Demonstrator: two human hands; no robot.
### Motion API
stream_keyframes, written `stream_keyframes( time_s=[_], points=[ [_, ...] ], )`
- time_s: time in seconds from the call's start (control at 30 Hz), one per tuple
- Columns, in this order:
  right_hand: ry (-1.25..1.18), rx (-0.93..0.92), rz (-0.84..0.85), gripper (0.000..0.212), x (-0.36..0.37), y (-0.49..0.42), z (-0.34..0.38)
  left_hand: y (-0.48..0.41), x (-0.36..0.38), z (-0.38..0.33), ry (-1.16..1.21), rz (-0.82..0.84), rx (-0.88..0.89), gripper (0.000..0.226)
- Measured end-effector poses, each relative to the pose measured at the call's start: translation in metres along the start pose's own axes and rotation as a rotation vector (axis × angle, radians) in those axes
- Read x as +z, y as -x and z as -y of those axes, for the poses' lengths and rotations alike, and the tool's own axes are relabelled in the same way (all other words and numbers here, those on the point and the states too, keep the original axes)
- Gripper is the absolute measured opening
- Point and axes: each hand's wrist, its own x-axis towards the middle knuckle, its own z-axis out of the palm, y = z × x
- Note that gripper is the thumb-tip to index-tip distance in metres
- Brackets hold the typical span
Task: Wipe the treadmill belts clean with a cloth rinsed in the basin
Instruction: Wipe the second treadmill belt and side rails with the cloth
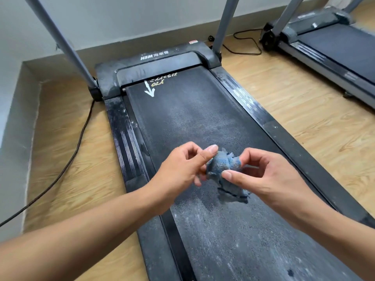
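Observation:
A dusty black treadmill belt (194, 118) runs from the front hood toward me, with a white arrow printed near its top. Above the belt's middle I hold a small bunched blue cloth (223, 165) between both hands. My left hand (182, 167) pinches its left side with thumb and fingers. My right hand (269, 175) pinches its right side, thumb in front. A loose end of the cloth hangs down toward the belt. No basin is in view.
A second treadmill (334, 49) stands at the right on the wooden floor (294, 102). Grey uprights (60, 43) rise at both sides of the near treadmill. A power cable (77, 142) trails along the floor at left, beside a raised grey ledge.

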Motion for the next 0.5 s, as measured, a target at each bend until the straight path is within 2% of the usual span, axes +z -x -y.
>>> stream_keyframes(
  time_s=[0.1, 0.33, 0.4, 0.5],
  points=[
    [0.009, 0.012, 0.003, 0.044, 0.006, -0.001, -0.005, 0.008, 0.003, 0.001, 0.067, 0.126, -0.067, 0.042],
    [-0.103, 0.097, 0.103, 0.024, 0.008, 0.004, -0.004, 0.009, -0.01, 0.007, 0.365, 0.14, -0.276, 0.04],
    [-0.099, 0.094, 0.071, 0.024, 0.006, 0.001, -0.005, 0.007, -0.017, 0.006, 0.338, 0.194, -0.291, 0.039],
    [-0.086, 0.003, -0.036, 0.014, 0.0, -0.01, -0.008, 0.005, -0.029, 0.005, 0.144, 0.285, -0.223, 0.044]
  ],
)
